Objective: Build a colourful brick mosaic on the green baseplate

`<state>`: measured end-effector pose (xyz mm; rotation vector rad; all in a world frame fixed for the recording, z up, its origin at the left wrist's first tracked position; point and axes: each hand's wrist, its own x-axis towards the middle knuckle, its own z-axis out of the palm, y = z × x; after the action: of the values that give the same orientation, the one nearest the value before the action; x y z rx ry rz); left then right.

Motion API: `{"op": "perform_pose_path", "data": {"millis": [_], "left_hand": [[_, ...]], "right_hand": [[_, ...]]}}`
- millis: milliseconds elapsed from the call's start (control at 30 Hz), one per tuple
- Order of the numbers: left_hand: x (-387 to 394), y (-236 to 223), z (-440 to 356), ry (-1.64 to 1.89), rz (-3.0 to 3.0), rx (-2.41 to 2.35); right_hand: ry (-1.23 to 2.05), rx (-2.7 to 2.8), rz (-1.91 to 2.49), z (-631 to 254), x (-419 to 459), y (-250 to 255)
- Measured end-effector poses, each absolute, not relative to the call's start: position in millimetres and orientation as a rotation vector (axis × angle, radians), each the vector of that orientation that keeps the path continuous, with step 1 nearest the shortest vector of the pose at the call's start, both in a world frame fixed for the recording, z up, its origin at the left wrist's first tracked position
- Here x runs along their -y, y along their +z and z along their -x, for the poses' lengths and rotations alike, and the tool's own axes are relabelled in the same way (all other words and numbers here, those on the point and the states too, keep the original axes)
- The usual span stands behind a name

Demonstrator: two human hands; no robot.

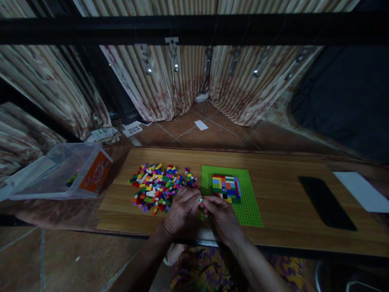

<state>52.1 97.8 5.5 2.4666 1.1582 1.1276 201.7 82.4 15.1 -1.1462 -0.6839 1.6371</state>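
My left hand (183, 207) and my right hand (223, 217) meet over the front part of the wooden board. Between their fingertips shows a tiny toy brick (201, 199), teal or whitish; both hands are closed on it. Just left of my left hand spreads a loose pile of colourful toy bricks (154, 184). Beyond my right hand lies a green studded baseplate (251, 207), partly covered by that hand. On the baseplate stands a block of joined bricks (225, 186) in many colours, its near left corner hidden by my fingers.
A clear plastic box (60, 190) with an orange label stands left of the wooden board (282, 194). On the right lie a dark flat phone-like slab (326, 202) and a white sheet (363, 190). Curtains (170, 89) hang beyond a dark bar (194, 30).
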Motion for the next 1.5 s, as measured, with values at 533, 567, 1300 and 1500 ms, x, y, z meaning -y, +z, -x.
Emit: {"op": "perform_pose_path", "data": {"millis": [533, 567, 1300, 1500], "left_hand": [[-96, 8, -51, 1.168, -2.421, -1.199], [-96, 8, -51, 1.168, -2.416, -1.204], [-102, 8, -55, 1.076, -2.548, -1.297], [-103, 9, -55, 1.037, -2.549, -1.311]], "right_hand": [[1.574, 0.792, 1.216, -227, -59, 24], [1.550, 0.818, 1.243, -235, -55, 25], [0.360, 1.437, 1.585, -288, -92, -14], [0.326, 1.444, 1.598, -287, -94, -20]]}}
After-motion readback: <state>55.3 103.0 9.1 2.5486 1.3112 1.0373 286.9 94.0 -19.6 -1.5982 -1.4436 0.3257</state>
